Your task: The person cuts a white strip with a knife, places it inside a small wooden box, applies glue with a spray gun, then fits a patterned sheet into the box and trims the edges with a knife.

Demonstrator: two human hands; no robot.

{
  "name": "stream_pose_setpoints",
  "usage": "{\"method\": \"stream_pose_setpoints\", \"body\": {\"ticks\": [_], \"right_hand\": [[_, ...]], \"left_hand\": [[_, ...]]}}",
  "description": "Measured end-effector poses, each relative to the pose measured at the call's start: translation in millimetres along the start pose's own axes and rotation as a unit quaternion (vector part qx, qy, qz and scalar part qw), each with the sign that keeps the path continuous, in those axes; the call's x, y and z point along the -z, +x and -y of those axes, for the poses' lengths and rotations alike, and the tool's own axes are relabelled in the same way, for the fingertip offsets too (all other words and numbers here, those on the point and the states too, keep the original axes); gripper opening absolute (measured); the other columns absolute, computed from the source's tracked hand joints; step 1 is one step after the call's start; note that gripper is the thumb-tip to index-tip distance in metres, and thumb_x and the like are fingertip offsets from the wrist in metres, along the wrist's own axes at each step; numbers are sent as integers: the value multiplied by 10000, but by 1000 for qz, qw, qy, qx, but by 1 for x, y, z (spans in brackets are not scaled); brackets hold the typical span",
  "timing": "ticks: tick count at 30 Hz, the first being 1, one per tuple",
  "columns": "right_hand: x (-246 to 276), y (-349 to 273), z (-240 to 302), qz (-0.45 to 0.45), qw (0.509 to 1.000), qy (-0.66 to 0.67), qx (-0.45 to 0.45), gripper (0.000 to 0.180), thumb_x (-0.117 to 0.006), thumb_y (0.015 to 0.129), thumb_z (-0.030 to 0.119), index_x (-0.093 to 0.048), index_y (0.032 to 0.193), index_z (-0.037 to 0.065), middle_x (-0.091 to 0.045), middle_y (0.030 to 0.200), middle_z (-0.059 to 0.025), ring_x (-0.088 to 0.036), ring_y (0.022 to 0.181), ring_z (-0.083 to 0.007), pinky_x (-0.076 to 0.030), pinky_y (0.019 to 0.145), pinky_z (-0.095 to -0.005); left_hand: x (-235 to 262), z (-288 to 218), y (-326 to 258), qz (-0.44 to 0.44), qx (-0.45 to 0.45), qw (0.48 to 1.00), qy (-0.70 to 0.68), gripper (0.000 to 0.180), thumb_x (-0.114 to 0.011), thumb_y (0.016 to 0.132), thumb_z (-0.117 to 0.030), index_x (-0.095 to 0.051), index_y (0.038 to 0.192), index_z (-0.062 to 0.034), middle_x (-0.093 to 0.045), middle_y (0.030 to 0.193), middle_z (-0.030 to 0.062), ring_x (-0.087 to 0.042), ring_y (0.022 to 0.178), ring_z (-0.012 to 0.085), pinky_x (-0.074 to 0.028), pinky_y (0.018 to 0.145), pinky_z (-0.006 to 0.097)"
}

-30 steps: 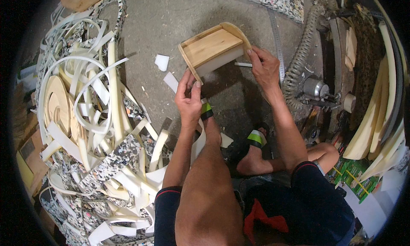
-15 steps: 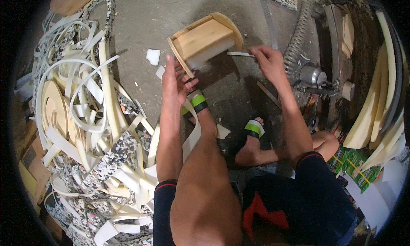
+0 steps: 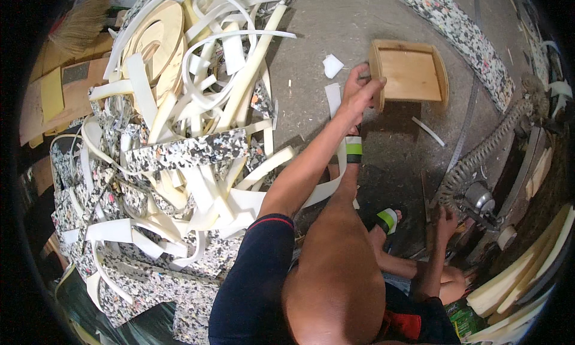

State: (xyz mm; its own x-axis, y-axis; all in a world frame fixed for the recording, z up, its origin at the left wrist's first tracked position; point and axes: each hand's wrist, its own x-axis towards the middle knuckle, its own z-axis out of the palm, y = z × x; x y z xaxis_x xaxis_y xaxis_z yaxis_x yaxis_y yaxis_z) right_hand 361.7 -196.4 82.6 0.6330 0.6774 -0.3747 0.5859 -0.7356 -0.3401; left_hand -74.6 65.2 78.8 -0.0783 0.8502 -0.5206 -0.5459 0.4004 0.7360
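Gripping the left edge of the wooden box with my left hand, I have it flat on the floor. Its long side runs away rightward. My right hand rests far below it; I cannot tell if it's closed.

I'm looking at an upholstery or foam workshop: a heap of white foam strips, speckled rebonded foam offcuts, plywood cutouts, bare concrete floor.

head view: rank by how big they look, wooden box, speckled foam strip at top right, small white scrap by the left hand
1. speckled foam strip, though the wooden box looks close in area
2. wooden box
3. small white scrap, clearly smallest
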Motion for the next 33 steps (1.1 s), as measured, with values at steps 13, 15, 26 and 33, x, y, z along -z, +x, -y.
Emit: {"method": "stream_pose_setpoints", "body": {"ticks": [13,15,26,33], "right_hand": [[33,58,-67,-124,930,338,-75,348,-797,899,187,-552,1091,30,-642,1096,-82,-583,948,-205,-509,828,-368],[32,61,-55,-188,923,329,-68,436,-798,901,299,-573,1133,6,-646,1178,-129,-592,1020,-239,-484,905,-394],[55,62,31,-309,919,225,-95,504,-671,953,389,-651,1157,-71,-739,1061,-177,-667,1002,-288,-479,910,-418],[76,-7,192,-89,945,259,181,260,-674,985,207,-670,1127,-11,-688,891,-23,-600,756,-103,-487,689,-278]], "left_hand": [[14,11,16,60,-1,996,-70,533,-662,961,-160,-459,1433,-15,-681,1096,85,-691,882,147,-597,647,303],[17,5,15,89,-18,991,-100,587,-672,959,-164,-420,1464,-2,-687,1127,115,-710,926,187,-614,709,320],[13,-32,21,98,-92,987,-93,706,-724,926,-144,-363,1517,-3,-657,1264,159,-692,1061,204,-620,820,327],[2,-40,24,77,-117,988,-72,674,-724,925,-146,-396,1500,-15,-654,1264,153,-695,1059,230,-617,845,366]]}}
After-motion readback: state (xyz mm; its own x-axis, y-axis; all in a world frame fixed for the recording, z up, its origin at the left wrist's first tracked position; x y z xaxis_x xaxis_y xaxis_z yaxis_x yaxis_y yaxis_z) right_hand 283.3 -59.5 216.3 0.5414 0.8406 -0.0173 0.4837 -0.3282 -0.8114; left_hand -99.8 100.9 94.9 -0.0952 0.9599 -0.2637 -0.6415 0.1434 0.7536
